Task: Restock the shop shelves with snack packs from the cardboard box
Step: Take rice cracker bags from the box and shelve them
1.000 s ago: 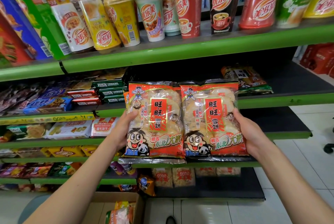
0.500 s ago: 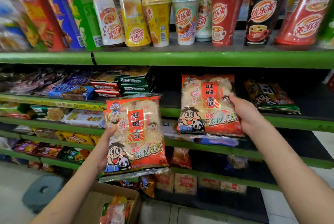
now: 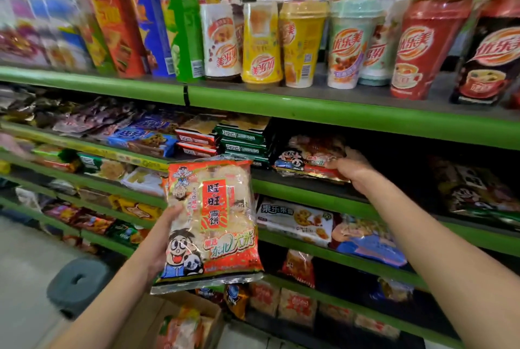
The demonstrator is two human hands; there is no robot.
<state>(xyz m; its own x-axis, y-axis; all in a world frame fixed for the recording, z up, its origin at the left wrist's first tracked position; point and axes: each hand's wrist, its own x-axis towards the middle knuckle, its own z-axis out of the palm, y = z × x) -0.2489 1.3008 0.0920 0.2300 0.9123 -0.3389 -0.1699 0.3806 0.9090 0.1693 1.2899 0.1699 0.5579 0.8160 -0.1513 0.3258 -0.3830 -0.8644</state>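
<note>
Head view: left hand (image 3: 161, 239) curled round the left edge of a rice-cracker pack (image 3: 212, 222), upright and in mid-air before the shelves, above the cardboard box (image 3: 194, 317) on the floor. Right hand (image 3: 354, 172) reaching into the second green shelf (image 3: 295, 184), fingers wrapped on the near right edge of a second pack (image 3: 309, 158) lying almost flat on the shelf boards beside stacked green packets (image 3: 243, 139); whether fully let down, not clear from this angle. Probably light and puffy, thin crinkly film slick to the touch, crackers inside brittle and easily crushed. Best taken by a side edge or the sealed seam, thumb in front and fingers behind, with no squeeze across the middle; laid down gently, not dropped. Against half a second earlier: right-hand pack gone from upright at the shelf lip to tipped back and pushed deep into the bay; left-hand pack much where it was, a little more central; whole view swung leftward and closer to the shelves.
</note>
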